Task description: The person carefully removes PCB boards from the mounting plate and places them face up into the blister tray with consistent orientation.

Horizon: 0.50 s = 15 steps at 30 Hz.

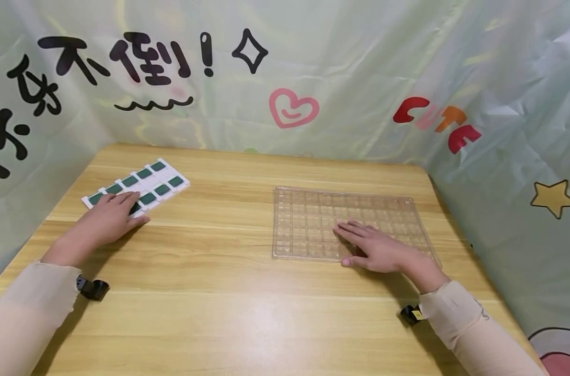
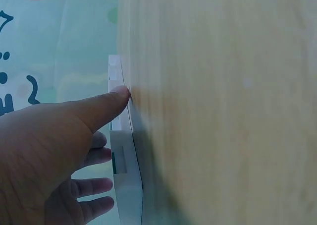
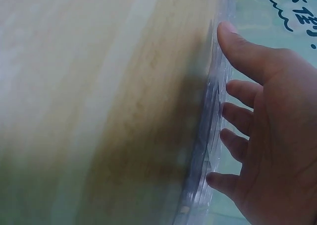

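Rests left hand (image 1: 107,215), fingers extended, on green-celled white tray (image 1: 149,183) at ten o'clock on the worktop (image 1: 209,313); right hand (image 1: 377,249) likewise, well apart, on clear compartment tray (image 1: 308,222) at two. Seems merely to touch; likely needs fingers curled round edges next.

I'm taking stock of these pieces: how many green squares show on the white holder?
9 green squares show on the white holder: five in the far row, four in the near. The left hand may hide more.
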Each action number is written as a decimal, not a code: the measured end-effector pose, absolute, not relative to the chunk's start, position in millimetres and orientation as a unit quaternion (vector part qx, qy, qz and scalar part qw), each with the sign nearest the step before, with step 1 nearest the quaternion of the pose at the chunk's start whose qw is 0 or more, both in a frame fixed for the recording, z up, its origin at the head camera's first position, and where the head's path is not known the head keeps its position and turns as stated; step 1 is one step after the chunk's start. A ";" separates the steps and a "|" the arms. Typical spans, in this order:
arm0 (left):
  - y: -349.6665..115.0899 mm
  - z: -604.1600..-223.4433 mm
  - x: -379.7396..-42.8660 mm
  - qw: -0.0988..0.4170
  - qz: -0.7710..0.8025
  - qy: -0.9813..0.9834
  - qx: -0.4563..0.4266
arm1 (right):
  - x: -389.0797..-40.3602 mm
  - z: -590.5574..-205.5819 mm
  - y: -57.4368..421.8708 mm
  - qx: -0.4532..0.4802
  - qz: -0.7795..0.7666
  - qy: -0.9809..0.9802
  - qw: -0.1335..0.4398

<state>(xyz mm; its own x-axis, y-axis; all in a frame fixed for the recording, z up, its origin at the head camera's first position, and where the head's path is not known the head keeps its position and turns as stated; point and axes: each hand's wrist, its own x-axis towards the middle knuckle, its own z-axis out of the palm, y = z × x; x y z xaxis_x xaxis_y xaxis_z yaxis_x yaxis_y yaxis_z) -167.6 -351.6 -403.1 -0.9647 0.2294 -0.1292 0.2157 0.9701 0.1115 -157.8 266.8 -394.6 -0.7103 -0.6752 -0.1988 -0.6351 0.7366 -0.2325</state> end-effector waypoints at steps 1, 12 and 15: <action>-352.0 -403.1 -167.7 0.072 0.049 0.990 0.114 | -157.7 -394.4 267.3 -0.355 -0.073 0.922 0.136; -353.5 -401.0 -167.7 0.068 0.023 0.988 0.137 | -157.0 -390.5 274.4 -0.349 -0.077 0.923 0.143; -352.6 -400.6 -167.1 0.071 0.015 0.987 0.142 | -157.3 -390.5 276.3 -0.346 -0.076 0.924 0.145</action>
<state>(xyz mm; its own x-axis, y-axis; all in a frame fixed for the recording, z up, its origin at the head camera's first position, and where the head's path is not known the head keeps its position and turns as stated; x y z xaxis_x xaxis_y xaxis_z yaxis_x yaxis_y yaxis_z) -167.1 -352.6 -400.6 -0.9497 0.2823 -0.1354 0.2780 0.9593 0.0503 -157.3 276.3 -390.5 -0.7184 -0.6616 -0.2148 -0.6176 0.7487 -0.2407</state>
